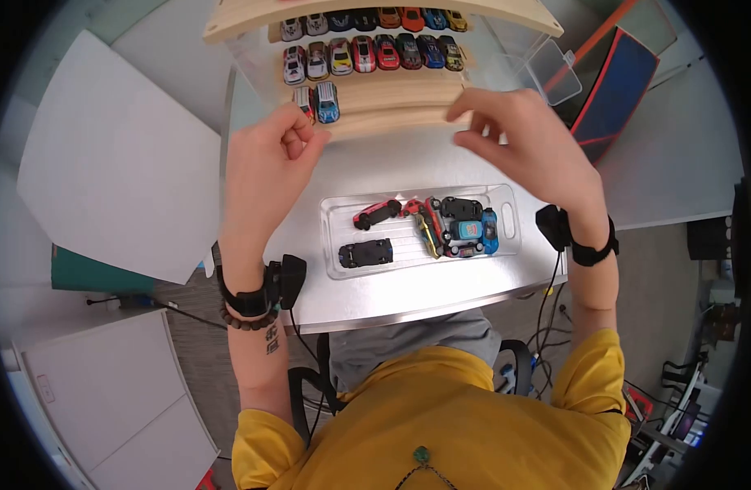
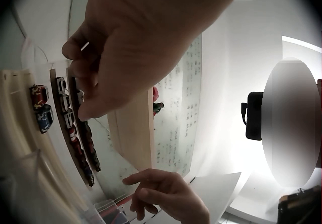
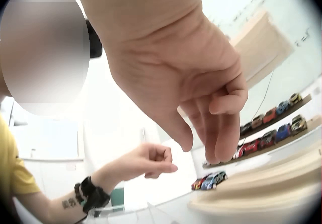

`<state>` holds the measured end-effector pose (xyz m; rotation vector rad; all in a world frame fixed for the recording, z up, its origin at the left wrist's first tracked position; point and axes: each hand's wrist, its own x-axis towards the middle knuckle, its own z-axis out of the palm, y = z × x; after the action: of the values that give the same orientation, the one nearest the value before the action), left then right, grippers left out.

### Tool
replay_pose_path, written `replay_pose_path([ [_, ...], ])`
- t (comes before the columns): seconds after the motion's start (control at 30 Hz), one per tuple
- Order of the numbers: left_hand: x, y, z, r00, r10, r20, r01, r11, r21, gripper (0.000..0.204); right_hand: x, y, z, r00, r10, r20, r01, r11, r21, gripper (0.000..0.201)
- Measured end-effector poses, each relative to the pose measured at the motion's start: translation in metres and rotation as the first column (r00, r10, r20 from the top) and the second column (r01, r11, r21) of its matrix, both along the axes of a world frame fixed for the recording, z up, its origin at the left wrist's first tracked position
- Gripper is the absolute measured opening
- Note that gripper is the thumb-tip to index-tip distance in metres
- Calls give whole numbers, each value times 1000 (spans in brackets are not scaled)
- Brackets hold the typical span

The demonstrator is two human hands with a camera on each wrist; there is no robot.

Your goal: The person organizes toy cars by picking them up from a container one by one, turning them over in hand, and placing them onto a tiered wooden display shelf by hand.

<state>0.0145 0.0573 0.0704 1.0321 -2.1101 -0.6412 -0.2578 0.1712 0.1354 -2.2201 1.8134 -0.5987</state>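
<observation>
My left hand (image 1: 269, 167) hovers by the lowest step of a wooden tiered rack (image 1: 400, 100), fingers loosely curled around nothing. Just past its fingertips, a red-and-white toy car (image 1: 303, 100) stands beside a blue toy car (image 1: 328, 104) at that step's left end. Over the right end of the step, my right hand (image 1: 526, 135) has its fingers relaxed and bent, with a gap to the thumb and no object in it. Between the forearms lies a clear plastic tray (image 1: 334, 214) with several toy cars, including an upside-down black one (image 1: 365, 253) and a pink one (image 1: 377, 214).
Several toy cars fill the two upper rows, among them a yellow-and-white one (image 1: 340, 56). A wooden top board (image 1: 392, 11) overhangs the rack. Right of it stand a clear plastic box (image 1: 557, 73) and a dark blue panel with red edging (image 1: 616, 94).
</observation>
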Motion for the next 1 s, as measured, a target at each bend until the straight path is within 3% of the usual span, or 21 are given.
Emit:
replay_pose_path([
  [0.03,-2,2,0,997,-64,-42,66,996,56,19,-3,10,9,996,-71,59,70,997,27,8],
  [0.1,-8,3,-3,988,-138,-67,140,990,27,17,-12,25,12,985,-162,58,159,986,54,6],
  [0.23,-17,2,-11,960,-271,-71,271,963,-8,16,-21,41,-3,977,-155,150,147,987,64,9],
  [0.47,-17,-1,-14,945,-317,-84,322,946,41,16,-4,44,-24,976,208,67,-214,971,109,29],
  [0.67,-16,-4,-16,962,-247,-120,259,961,100,17,3,32,-31,954,293,69,-301,932,200,35],
  [0.83,-12,-10,-22,935,-318,-155,345,917,200,14,7,15,-33,936,346,72,-353,906,236,33],
  [0.9,-11,-12,-23,933,-318,-168,347,919,188,14,11,10,-32,914,404,39,-400,882,249,19],
  [1.0,-10,-12,-22,934,-306,-184,336,927,165,13,18,9,-33,907,418,45,-412,863,292,19],
])
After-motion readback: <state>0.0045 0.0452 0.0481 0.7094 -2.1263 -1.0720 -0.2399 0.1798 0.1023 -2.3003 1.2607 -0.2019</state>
